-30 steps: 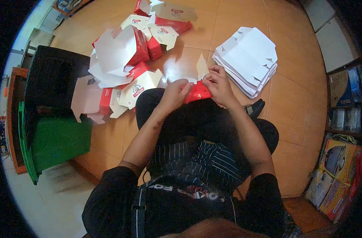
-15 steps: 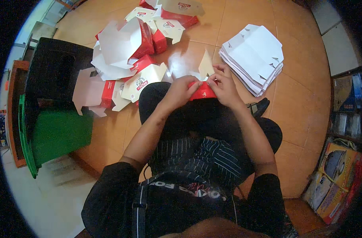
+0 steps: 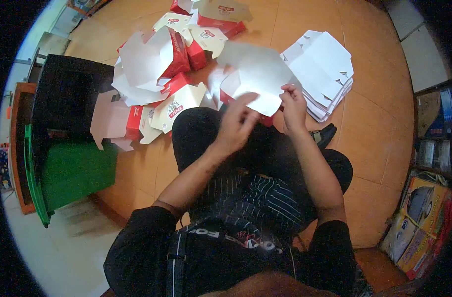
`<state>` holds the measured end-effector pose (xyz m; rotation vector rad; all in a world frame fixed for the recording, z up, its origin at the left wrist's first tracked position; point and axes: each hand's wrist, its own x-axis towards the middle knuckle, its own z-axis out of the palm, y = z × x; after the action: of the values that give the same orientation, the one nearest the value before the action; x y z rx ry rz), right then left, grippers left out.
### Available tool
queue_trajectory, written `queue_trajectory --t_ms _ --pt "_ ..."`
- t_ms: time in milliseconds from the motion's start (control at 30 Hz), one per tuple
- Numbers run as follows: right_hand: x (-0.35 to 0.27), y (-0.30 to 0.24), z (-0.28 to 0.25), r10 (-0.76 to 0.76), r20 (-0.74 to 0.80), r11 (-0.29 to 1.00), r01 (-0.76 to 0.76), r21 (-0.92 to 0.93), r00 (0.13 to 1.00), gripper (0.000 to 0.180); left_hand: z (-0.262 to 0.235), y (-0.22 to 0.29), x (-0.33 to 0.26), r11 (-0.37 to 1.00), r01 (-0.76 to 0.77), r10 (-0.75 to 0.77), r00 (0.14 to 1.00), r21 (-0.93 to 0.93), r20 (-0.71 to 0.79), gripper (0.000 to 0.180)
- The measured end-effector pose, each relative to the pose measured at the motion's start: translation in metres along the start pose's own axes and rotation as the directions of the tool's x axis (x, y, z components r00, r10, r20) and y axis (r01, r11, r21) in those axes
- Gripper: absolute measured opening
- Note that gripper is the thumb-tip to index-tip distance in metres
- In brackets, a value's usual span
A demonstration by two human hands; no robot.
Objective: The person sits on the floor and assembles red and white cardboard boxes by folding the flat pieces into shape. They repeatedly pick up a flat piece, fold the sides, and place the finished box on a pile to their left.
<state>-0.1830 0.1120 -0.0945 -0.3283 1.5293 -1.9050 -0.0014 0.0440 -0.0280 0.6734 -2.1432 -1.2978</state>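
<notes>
A part-folded cardboard box [image 3: 259, 81], white inside with red sides, stands tilted over my crossed legs with its large flap raised. My right hand [image 3: 293, 108] pinches the box's right edge between thumb and fingers. In front of the near left side is my left hand [image 3: 237, 123], slightly blurred, its thumb and fingers apart; whether a fingertip touches the box I cannot tell. To the right lies a stack of flat white box blanks [image 3: 321, 72] with cut slots.
Several folded red and cream boxes [image 3: 179, 106] are heaped at the far left, some with flaps spread. A green bin [image 3: 77, 166] with a black part lies at the left. A sandal [image 3: 325, 134] is by my right knee; packages [image 3: 416, 222] line the right side.
The box has turned so its white inside and big flap show. My left hand has come off the red edge and moved nearer me; the right has shifted slightly right.
</notes>
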Motion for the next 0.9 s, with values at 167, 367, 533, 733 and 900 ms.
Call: queue_trajectory --t_ms 167,367,533,733,900 --pt "0.010 -0.008 -0.014 -0.075 -0.114 0.994 0.083 0.069 0.991 0.011 -0.033 -0.020 0.025 0.970 0.240 -0.204 0.883 0.032 -0.423 0.053" --pt "-0.005 -0.027 0.000 -0.112 0.400 0.968 0.010 0.249 0.910 0.052 -0.057 -0.035 0.041 0.744 0.361 -0.312 0.932 -0.562 0.185 0.035" --pt "-0.013 -0.028 -0.013 0.094 0.382 0.946 -0.202 0.254 0.919 0.062 -0.036 0.000 0.030 0.610 0.362 -0.588 0.803 -0.705 -0.097 0.055" --pt "-0.018 -0.025 0.002 -0.013 0.540 0.890 -0.236 0.390 0.842 0.049 -0.094 0.000 0.037 0.819 0.302 -0.522 0.745 -0.488 -0.415 0.054" --pt "0.004 -0.034 -0.020 -0.026 0.430 0.938 -0.126 0.323 0.902 0.043 -0.268 0.007 0.048 0.713 -0.005 -0.497 0.701 -0.701 -0.511 0.072"
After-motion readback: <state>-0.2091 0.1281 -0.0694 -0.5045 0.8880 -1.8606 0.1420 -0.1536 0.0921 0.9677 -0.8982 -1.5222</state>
